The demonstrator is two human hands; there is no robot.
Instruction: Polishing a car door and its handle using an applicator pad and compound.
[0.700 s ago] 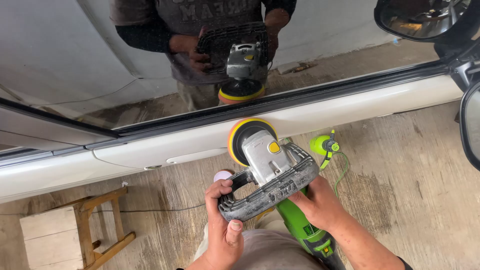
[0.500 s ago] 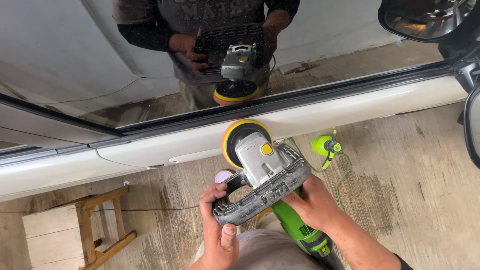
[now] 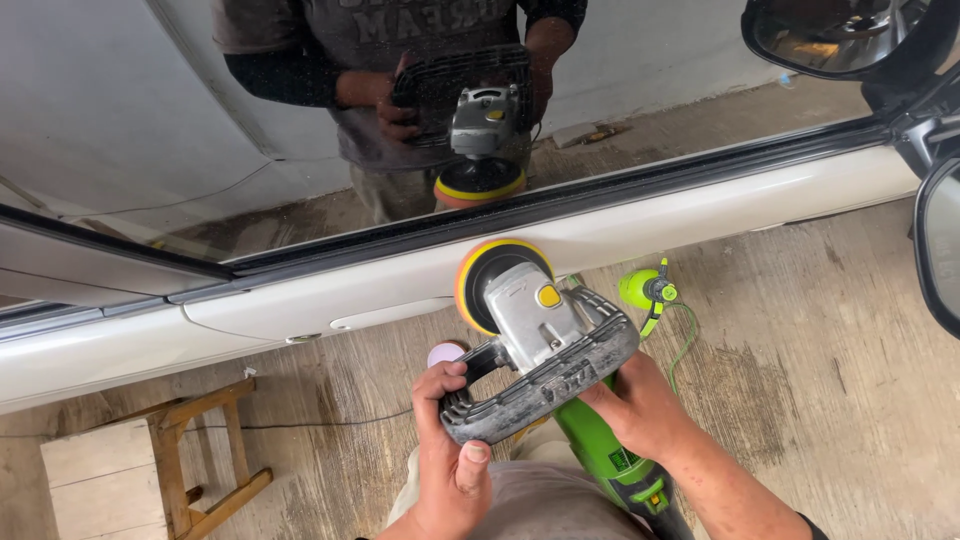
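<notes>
Polisher (image 3: 545, 340) pressed pad-first against the white car door (image 3: 400, 285) just under the window trim, left hand (image 3: 450, 450) wrapped tight round its black loop handle, right hand (image 3: 640, 405) closed on the green body, apparently for steadying.

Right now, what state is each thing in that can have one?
Polisher: held in both hands, pad against the white car door.
Left hand: gripping the black loop handle.
Right hand: wrapped round the green body.
Car window: closed.
Wooden stool: upright on the floor.
</notes>
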